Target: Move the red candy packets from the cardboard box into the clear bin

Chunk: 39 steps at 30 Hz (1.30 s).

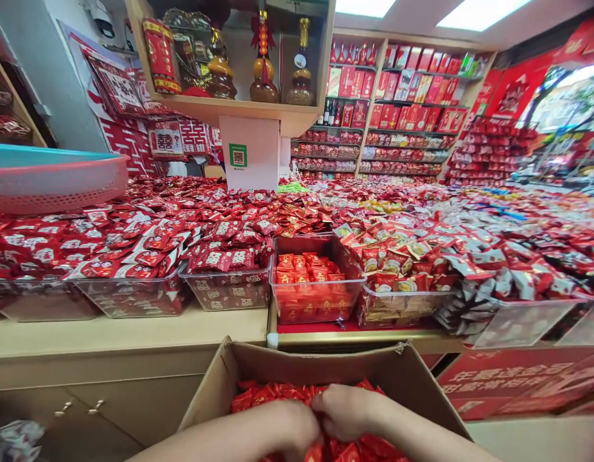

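Observation:
An open cardboard box (258, 372) sits low in front of me, filled with red wrapped candies (262, 394). Both of my hands reach down into it. My left hand (297, 423) is curled among the candies, its fingers buried in the pile. My right hand (347, 410) is closed too, its fingertips meeting the left hand over the red wrappers. What each hand holds is hidden. Straight ahead on the counter stands a clear plastic bin (316, 282), partly filled with orange-red candy packets.
Clear bins (133, 292) heaped with red wrapped sweets cover the long counter (133, 330). A pink and teal basket (56, 179) stands at the left. Shelves of red boxes (402, 96) line the back wall. Cupboard doors (85, 410) are below the counter.

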### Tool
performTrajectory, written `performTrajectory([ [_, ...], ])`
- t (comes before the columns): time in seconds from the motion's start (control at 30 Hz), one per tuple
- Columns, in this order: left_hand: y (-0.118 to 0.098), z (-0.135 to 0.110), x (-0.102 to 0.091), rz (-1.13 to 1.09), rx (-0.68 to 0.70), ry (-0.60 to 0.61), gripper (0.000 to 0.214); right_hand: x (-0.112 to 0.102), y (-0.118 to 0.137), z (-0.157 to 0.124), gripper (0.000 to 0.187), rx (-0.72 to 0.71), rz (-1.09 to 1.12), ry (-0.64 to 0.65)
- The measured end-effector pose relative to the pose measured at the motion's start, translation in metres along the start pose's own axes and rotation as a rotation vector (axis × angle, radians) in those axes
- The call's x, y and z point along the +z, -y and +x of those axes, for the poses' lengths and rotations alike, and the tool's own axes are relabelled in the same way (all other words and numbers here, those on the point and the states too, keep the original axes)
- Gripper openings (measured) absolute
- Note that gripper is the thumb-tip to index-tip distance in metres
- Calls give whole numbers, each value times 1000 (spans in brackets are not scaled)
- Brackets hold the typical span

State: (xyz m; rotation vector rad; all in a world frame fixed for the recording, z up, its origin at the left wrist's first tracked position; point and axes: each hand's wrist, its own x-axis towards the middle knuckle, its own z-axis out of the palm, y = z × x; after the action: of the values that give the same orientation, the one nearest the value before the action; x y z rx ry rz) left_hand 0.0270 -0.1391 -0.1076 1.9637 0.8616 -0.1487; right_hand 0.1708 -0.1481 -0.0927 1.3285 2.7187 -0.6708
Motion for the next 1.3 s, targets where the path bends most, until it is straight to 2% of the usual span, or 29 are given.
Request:
performTrajectory([
  [0.03,-8,-3,-10,216,-39,134,42,-9,1,-3,18,34,141,26],
  [0.07,-16,-6,-20,299,19,136,41,-18,2,-6,20,64,312,55],
  [0.17,-35,-17,-52,239,152,18,14,-46,-2,-17,27,74,842,116],
  [0.2,-39,-19,-60,195,196,-16,14,-52,-4,-19,31,55,960,106],
  [0.27,-43,-21,-70,138,196,-86,13,-59,-8,-23,43,-10,1062,48],
  [0.37,-44,-18,-73,14,173,-198,16,-58,-9,-23,61,-76,1023,-94],
  [0.47,-42,-15,-71,-133,204,-268,36,-54,-7,-20,59,-44,1015,-210],
  [0.53,-41,-15,-72,-246,210,-297,46,-53,-8,-19,57,-6,1103,-208],
  [0.6,-41,-16,-75,-393,201,-277,52,-55,-10,-18,52,34,1204,-198],
  [0.7,-41,-19,-80,-590,186,-187,57,-58,-12,-16,39,78,1227,-307],
  [0.8,-39,-17,-77,-589,191,-194,55,-56,-9,-14,36,96,1178,-405],
  [0.93,-31,-10,-71,-504,193,-294,54,-50,-2,-12,38,116,1167,-368],
  [1.1,-32,-12,-78,-551,236,-224,47,-51,-2,-9,36,32,1057,-438],
  [1.2,-39,-16,-84,-630,307,-239,39,-55,-4,-8,33,8,1085,-506],
  [1.3,-42,-18,-84,-674,320,-270,37,-57,-6,-7,33,6,1149,-522],
])
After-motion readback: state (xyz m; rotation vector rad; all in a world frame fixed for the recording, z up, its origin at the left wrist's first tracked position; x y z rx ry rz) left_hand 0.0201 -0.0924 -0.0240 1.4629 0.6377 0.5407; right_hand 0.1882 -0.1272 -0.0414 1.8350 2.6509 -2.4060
